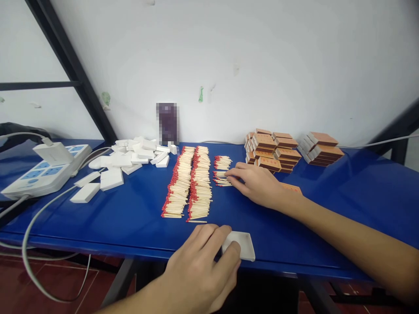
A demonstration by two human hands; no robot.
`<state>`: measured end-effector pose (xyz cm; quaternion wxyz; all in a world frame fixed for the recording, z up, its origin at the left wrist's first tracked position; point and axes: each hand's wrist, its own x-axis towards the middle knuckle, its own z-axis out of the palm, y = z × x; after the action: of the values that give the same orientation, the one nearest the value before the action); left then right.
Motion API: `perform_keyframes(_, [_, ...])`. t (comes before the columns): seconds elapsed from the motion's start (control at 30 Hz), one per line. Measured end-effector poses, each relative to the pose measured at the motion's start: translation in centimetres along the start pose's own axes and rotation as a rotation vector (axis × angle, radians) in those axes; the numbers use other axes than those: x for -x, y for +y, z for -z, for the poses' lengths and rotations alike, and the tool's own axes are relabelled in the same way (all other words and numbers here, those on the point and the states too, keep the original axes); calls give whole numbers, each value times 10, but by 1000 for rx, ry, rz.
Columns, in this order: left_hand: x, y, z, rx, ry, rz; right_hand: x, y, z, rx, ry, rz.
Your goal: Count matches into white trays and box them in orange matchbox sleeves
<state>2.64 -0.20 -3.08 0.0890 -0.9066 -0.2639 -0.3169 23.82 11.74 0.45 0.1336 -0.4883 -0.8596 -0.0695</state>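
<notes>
At the table's front edge my left hand (203, 264) has its fingers bent around the left side of a shallow white matchbox tray (245, 245). The visible part of the tray's inside holds no matches. Farther off, my right hand (260, 185) pinches at the plain ends of a small group of red-headed matches (221, 179). How many its fingertips grip is hidden. Just behind lies another small bunch of matches (223, 162). Left of both run two long rows of matches, a left row (180, 185) and a right row (200, 185), heads pointing left.
White box pieces (131, 152) are heaped at the back left. Orange matchboxes (266, 152) are stacked at the back right, beside a second stack (324, 150). One matchbox (293, 188) is partly hidden behind my right wrist. A power strip (46, 172) with cables lies far left.
</notes>
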Motion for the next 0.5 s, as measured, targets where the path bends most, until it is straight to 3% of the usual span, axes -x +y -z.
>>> perform_keyframes(0.5, [0, 1, 2, -19, 14, 0, -1, 9, -9, -153, 32, 98])
